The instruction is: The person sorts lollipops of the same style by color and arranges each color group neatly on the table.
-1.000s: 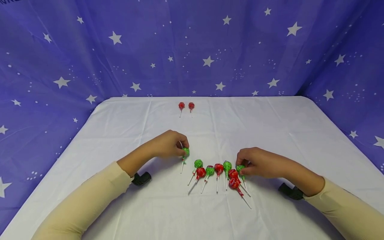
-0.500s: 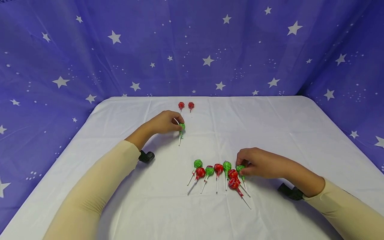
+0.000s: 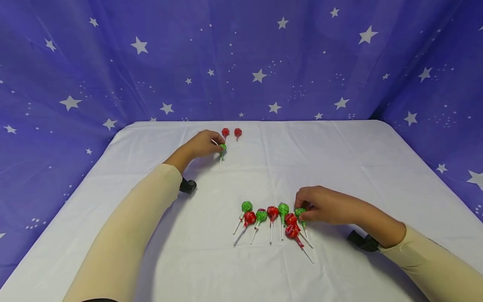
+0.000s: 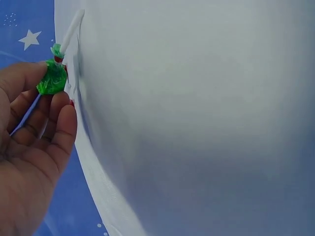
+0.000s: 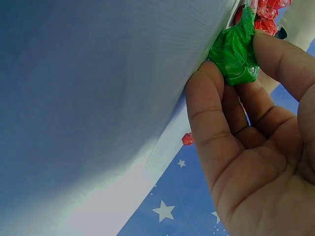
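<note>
Left hand (image 3: 203,144) has moved away from the near cluster of lollipops (image 3: 273,212) and is now by the far red pair (image 3: 237,132). Fingers narrow, pinching a green lollipop (image 3: 222,147) by its wrapped head, stick pointing back toward the person; it sits just short of the left-hand red one. Whether it touches the white-covered tabletop (image 3: 188,260), cannot tell. Right hand (image 3: 327,205) unmoved over the past second: fingers pinch the head of a second green lollipop (image 3: 299,212) at the cluster's right edge, beside two red ones. Judgement: the left hand's carry looks nearly complete, release not yet made; the right hand's lollipop remains among the others.
</note>
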Motion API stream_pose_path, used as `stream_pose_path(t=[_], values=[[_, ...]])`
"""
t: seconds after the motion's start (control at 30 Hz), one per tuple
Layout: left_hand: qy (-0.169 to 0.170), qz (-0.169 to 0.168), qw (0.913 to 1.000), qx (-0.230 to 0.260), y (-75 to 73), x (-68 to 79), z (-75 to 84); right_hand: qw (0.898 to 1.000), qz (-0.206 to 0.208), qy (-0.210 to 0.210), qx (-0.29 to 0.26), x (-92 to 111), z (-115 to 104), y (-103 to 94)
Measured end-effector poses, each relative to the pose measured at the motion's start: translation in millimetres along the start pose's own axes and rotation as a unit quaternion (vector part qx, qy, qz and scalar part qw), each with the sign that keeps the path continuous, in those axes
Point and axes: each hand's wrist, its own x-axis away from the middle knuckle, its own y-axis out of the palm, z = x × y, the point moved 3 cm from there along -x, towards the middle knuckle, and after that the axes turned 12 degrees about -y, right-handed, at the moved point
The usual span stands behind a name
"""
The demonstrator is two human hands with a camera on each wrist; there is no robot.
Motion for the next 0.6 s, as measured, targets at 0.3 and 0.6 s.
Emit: stream_pose_path(t=[0.3, 0.6], values=[[-0.007, 0.006, 0.9996, -0.026, 4.5, -8.5, 0.1, 1.0, 0.001, 0.002, -0.002, -0.2, -1.2, -0.6], [-0.028, 0.004, 0.9994, -0.018, 5.8, -7.8, -3.9, 1.0, -0.003, 0.008, 0.0, -0.5, 0.7, 1.0]])
